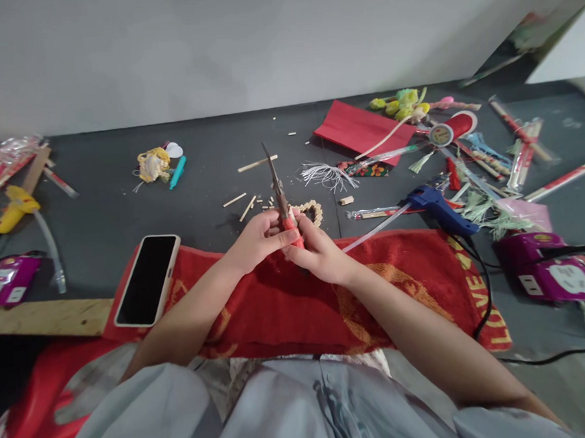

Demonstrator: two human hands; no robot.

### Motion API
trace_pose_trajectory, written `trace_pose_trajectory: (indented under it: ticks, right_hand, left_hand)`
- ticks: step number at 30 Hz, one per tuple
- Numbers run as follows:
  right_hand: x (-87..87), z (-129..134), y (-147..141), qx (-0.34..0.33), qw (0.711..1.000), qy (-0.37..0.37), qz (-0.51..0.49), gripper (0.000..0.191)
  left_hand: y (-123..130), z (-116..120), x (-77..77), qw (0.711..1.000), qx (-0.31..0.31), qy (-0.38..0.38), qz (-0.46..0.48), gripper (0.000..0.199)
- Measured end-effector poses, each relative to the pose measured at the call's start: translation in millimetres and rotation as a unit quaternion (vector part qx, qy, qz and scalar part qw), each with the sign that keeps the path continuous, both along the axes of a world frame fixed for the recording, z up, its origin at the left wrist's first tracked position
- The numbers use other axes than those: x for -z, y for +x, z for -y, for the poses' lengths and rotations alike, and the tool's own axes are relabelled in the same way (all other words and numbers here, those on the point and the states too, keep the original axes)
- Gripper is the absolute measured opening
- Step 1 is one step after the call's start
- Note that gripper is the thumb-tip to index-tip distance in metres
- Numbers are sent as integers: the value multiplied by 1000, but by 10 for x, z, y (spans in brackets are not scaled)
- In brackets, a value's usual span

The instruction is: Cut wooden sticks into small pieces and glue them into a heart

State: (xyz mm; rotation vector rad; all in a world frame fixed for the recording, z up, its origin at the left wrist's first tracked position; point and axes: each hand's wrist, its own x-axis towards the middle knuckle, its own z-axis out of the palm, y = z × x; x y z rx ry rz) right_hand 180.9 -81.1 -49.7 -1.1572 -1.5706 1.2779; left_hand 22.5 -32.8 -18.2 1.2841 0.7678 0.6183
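Head view: I see the left hand (262, 240) and right hand (321, 250) closed around the red-handled tool (294, 229). Its dark tip (273, 170) points beyond the fingers (288, 238).

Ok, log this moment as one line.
left hand: holds red-handled tool | right hand: holds same tool | beneath: towel | beyond: cut sticks | left side: phone | right side: blue glue gun
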Motion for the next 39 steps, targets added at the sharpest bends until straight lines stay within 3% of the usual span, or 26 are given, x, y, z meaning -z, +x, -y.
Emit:
trace_pose_trajectory:
  ticks: [6,27,39]
  right_hand:
    - [-56,16,23,-21,998,23,55,47]
    - [-79,35,10,3,998,20,61,37]
    - [-89,28,7,9,998,9,57,45]
  left_hand:
    - [-8,3,30,999,7,33,23,53]
    - [11,28,51,999,-25,5,29,53]
    - [-12,-16,60,1000,-8,13,20,53]
